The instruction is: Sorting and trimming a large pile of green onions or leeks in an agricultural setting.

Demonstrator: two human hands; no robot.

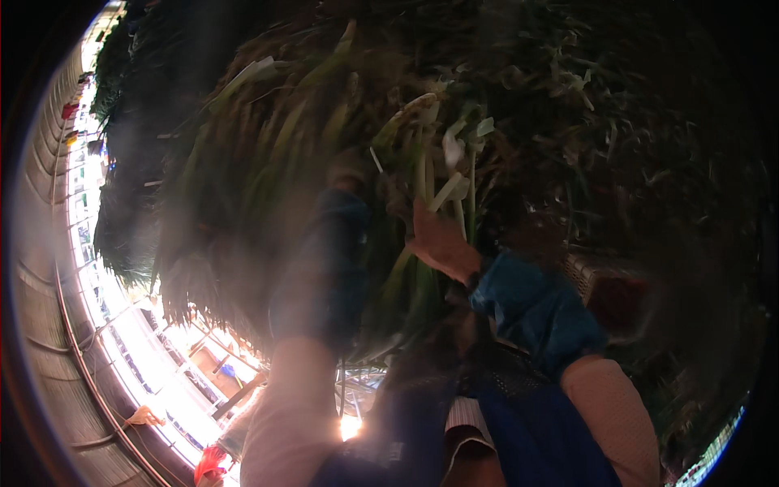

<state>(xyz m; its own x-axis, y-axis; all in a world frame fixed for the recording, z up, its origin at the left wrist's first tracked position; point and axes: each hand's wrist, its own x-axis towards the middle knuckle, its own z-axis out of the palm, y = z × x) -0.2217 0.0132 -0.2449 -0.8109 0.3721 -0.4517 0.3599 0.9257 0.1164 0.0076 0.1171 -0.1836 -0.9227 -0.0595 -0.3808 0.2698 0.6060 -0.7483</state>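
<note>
A big heap of long green-onion-like plants (pixel 284 130) with pale stalks and drooping leaves lies in front of me. My right hand (pixel 442 243) is at the heap's middle, its fingers closed around several pale green stalks (pixel 425 166); their tips hide among the leaves. To its left, my left hand (pixel 347 174) reaches into the leaves. Shadow and blur cover its fingers, so whether it grips anything is unclear. Blue cuffs cover both wrists, and light sleeves the forearms.
More dark leaves and scraps (pixel 584 89) spread across the right. Beside my right cuff is a box-like thing with a meshed side (pixel 580 276) and a dark red face (pixel 621 299). A curved ribbed wall (pixel 36 268) and glaring openings run along the left. Something red (pixel 211 464) sits low left.
</note>
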